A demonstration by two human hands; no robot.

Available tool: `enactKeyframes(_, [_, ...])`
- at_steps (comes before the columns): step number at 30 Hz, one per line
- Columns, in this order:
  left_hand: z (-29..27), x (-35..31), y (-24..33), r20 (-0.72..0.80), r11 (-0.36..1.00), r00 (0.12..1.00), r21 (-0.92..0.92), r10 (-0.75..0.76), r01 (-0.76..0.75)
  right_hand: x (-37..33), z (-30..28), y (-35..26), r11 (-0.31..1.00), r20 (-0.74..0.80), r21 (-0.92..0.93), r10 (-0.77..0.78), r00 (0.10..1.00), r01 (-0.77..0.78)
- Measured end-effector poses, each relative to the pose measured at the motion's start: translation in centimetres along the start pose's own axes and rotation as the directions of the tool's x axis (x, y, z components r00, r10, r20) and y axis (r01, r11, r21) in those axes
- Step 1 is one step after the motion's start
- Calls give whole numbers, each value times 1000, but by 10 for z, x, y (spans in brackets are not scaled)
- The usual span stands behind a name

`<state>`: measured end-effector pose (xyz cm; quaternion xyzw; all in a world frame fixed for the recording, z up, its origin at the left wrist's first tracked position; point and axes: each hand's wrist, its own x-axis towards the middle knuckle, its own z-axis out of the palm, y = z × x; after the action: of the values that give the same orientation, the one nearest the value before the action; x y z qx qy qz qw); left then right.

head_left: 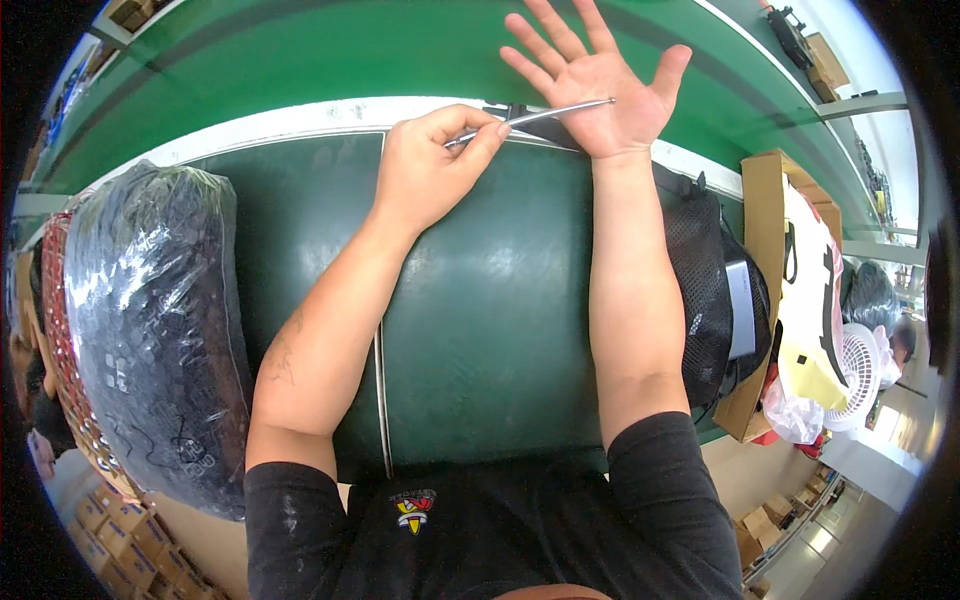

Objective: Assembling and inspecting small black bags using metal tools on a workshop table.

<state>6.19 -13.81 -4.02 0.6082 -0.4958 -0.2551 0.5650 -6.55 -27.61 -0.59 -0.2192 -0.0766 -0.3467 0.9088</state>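
Observation:
Between the thumb and fingers of my left hand (420,170) is a slim silver metal rod (555,113), pinched near its left end. It points to the right, and its small tip lies over the palm of my right hand (615,115); whether it touches the skin I cannot tell. My right hand is open, palm up, with the fingers spread and the thumb out to the right. Both hands are above the far edge of a dark green work surface (490,300).
On the left lies a large clear plastic bag (160,330) packed with dark items. A black mesh bag (700,290) sits beside my right forearm, and a cardboard box (762,200) stands past it. Beyond the white edge strip runs a green belt-like surface (330,50).

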Motion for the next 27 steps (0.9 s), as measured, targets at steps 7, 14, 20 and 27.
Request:
enactKeyframes(7, [8, -3, -6, 19, 997, 999, 70, -31, 29, -8, 0, -8, 999, -43, -40, 18, 999, -20])
enactKeyframes(14, [-1, -4, -1, -104, 991, 989, 89, 107, -98, -1, 7, -2, 989, -154, -144, -62, 986, 40])
enactKeyframes(20, [-6, -3, 2, -62, 989, 993, 110, 105, -97, -2, 13, 0, 933, -102, -327, -194, 976, 151])
enactKeyframes(27, [-6, -4, -1, -51, 986, 993, 132, 105, -97, 2, 36, 14, 777, -217, -594, -406, 888, 210])
